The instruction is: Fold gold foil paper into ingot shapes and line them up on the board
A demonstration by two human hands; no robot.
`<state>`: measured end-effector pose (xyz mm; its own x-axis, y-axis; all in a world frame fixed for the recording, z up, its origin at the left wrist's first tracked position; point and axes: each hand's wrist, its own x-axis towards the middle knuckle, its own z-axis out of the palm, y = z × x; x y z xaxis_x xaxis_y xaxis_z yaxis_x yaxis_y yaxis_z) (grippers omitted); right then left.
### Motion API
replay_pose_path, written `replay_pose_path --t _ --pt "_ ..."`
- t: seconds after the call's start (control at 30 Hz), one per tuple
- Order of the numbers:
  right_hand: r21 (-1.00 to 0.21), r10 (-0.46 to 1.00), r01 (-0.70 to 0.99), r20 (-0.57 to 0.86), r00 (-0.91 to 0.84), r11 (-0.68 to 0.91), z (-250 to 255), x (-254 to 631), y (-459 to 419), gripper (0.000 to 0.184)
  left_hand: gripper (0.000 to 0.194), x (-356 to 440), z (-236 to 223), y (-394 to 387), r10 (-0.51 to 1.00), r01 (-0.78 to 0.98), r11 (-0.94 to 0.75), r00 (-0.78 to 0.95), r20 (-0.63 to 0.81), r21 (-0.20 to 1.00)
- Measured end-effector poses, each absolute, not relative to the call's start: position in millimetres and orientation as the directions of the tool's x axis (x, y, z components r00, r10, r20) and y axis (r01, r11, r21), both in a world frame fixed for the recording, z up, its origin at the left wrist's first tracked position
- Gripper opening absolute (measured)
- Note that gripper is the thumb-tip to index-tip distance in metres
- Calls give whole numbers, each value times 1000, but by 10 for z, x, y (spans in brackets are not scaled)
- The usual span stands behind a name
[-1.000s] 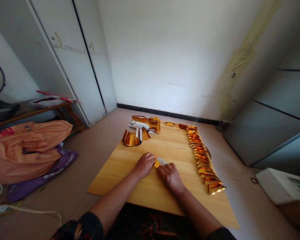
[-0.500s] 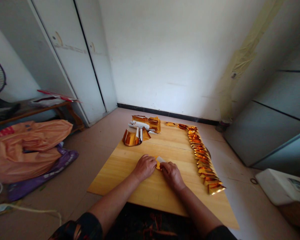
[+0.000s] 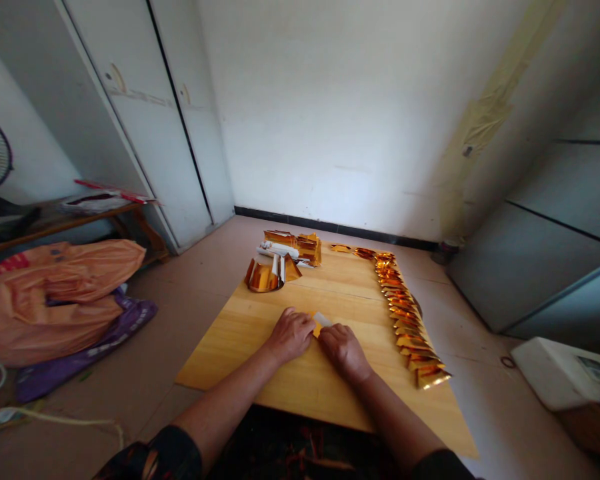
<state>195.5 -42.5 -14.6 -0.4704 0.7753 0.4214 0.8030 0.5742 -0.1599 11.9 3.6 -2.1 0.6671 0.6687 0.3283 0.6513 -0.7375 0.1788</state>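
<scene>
Between my two hands, at the middle of the wooden board (image 3: 260, 373), lies a small sheet of gold foil paper (image 3: 319, 324) with a whitish part at its far side. My left hand (image 3: 293, 333) has its fingers closed on the sheet's left edge. Pressed on the near right side of the same sheet is my right hand (image 3: 344, 348), its fingers curled. Along the board's right side runs a row of folded gold foil pieces (image 3: 405, 320), overlapping one another. At the far left sits a stack of gold foil sheets (image 3: 309, 249), with curled foil sheets (image 3: 265, 275) in front.
On the floor at left lie an orange plastic bag (image 3: 80, 280) and a purple bag (image 3: 105, 347), near a low wooden bench (image 3: 115, 212). A white box (image 3: 563, 373) stands at right. A grey cabinet (image 3: 180, 133) and a white wall (image 3: 330, 120) are beyond.
My fingers have shifted slightly on the foil paper, and my right hand has come a little closer to the left. Less of the gold shows at the near side.
</scene>
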Motion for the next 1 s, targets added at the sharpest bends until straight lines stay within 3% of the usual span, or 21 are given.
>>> replay_pose_path --t 0.2,0.53,0.83,1.0 --pt "-9 778 847 400 -485 532 -88 1935 -419 19 13 143 -94 46 673 674 -725 653 348 138" --pt "83 774 863 406 -487 499 -108 1794 -348 18 18 147 -187 46 654 664 -733 629 420 148" --pt "57 801 890 412 -435 453 -177 1910 -410 17 17 137 -186 54 649 659 -737 630 426 148" --pt "-21 828 923 450 -335 385 -203 1988 -437 14 18 144 -220 57 639 668 -736 634 435 110"
